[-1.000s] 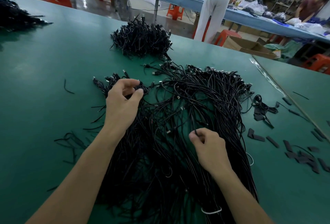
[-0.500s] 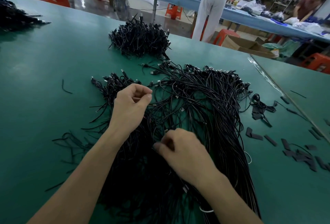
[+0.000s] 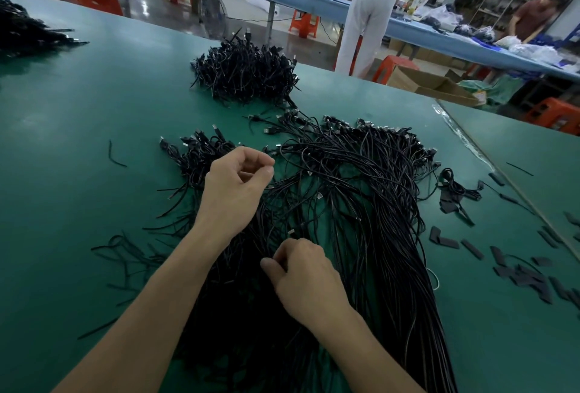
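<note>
Nearest, the right hand point(image 3: 309, 279) has its fingers curled, pinching a strand out of the sprawl of loose thin black cables point(image 3: 370, 204) spread on the green table point(image 3: 78, 141). Just beyond, the left hand point(image 3: 233, 192) hovers over the same sprawl with thumb and forefinger closed tip to tip, apparently on a cable end, though the strand is too fine to be sure. Farther back a tight heap of bundled black cables point(image 3: 244, 76) lies apart, so I judge some sorting is done while the far larger loose mass remains.
</note>
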The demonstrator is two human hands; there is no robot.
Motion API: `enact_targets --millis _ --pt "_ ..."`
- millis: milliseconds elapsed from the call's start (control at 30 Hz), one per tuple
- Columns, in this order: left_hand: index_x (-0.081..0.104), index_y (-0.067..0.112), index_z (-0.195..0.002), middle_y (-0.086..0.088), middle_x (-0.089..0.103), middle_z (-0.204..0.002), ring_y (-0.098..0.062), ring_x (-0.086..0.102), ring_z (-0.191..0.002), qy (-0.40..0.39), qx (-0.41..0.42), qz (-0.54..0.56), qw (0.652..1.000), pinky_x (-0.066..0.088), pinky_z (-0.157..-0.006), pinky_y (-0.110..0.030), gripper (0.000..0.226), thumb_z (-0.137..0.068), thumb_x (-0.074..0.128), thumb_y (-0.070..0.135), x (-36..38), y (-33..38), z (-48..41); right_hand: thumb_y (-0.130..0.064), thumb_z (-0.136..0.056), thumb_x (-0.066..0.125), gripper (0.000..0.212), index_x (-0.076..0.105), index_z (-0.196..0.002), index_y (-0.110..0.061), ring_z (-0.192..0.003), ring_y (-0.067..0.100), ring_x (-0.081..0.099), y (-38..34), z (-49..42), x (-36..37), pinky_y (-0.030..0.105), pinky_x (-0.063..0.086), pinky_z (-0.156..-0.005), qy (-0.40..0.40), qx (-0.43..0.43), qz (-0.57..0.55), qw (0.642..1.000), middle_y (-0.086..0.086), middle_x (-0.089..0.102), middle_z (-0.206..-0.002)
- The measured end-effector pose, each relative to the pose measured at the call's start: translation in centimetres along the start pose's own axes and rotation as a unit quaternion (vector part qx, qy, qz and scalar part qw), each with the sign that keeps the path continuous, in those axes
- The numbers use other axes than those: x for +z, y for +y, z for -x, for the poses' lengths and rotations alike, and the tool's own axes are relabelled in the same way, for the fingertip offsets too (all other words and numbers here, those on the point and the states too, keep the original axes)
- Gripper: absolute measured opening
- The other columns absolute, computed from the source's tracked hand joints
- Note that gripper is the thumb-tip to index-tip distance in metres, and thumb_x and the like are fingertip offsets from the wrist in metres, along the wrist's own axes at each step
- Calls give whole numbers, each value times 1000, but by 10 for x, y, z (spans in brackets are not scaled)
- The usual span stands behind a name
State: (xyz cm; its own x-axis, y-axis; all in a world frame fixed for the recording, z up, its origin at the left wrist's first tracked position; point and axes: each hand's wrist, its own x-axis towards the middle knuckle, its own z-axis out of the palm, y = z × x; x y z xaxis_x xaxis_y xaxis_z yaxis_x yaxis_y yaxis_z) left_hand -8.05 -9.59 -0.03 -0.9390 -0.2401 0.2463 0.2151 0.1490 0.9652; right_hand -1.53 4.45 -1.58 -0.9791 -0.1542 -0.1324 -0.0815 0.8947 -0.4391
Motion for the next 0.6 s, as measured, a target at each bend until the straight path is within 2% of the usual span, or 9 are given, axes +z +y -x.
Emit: enact_targets --millis 133,233,300,367,433,467,533,567,600 --pt "68 32 -85 20 68 -78 -3 63 -72 -3 2 -10 1000 57 -73 -30 20 -92 68 13 -1 -2 -1 -35 -99 53 21 68 -93 -23 -78 12 62 2 -6 -8 32 54 -67 30 2 -78 996 -6 61 -94" --pt "68 32 -87 14 70 -84 -4 64 -77 -24 1 -29 999 56 -72 -28 21 -93 66 12 -1 -2 1 -32 -102 49 22 62 -86 -24 -58 4 59 1 -10 -23 21 49 -54 27 41 -187 981 -8 66 -75" --pt "67 33 -94 12 70 -91 -3 65 -83 -69 17 -65 995 55 -73 -24 29 -93 63 4 -1 3 4 -33 -103 46 25 61 -86 -23 -50 6 54 -4 -8 -33 29 46 -54 21 45 -288 956 -7 63 -63" --pt "65 34 -108 11 66 -104 -2 63 -94 -150 27 -96 984 56 -83 -26 41 -90 63 -3 -1 9 8 -38 -101 48 26 65 -88 -24 -50 9 50 -14 -4 -43 27 43 -54 46 -12 -316 948 -6 60 -60" --pt "62 30 -125 6 63 -113 -9 62 -103 -243 53 -113 962 55 -90 -33 45 -90 65 1 -1 17 14 -42 -100 51 26 68 -87 -27 -64 4 62 -26 3 -50 13 45 -58 76 -96 -316 941 -10 67 -70" --pt "60 26 -130 5 61 -116 -12 61 -106 -276 78 -122 950 54 -92 -32 45 -91 65 3 1 20 18 -41 -99 53 26 67 -81 -30 -67 0 64 -32 6 -52 9 45 -60 87 -130 -313 937 -14 66 -69" --pt "56 18 -134 6 59 -113 -12 59 -107 -292 96 -134 942 48 -93 -18 41 -96 58 2 7 20 26 -39 -99 55 32 56 -67 -36 -63 -1 62 -39 14 -55 9 45 -60 113 -178 -275 938 -20 62 -63" --pt "55 13 -133 9 56 -106 -9 58 -102 -287 78 -128 946 45 -91 -10 38 -98 54 0 11 21 30 -38 -99 55 34 53 -65 -37 -62 0 61 -40 17 -56 12 45 -61 118 -191 -253 941 -20 60 -62" --pt "55 8 -134 10 55 -102 -7 57 -100 -285 75 -126 947 45 -91 -10 35 -100 51 1 15 21 35 -36 -99 56 35 51 -64 -37 -62 2 60 -38 20 -57 15 46 -61 119 -199 -242 942 -18 59 -61"
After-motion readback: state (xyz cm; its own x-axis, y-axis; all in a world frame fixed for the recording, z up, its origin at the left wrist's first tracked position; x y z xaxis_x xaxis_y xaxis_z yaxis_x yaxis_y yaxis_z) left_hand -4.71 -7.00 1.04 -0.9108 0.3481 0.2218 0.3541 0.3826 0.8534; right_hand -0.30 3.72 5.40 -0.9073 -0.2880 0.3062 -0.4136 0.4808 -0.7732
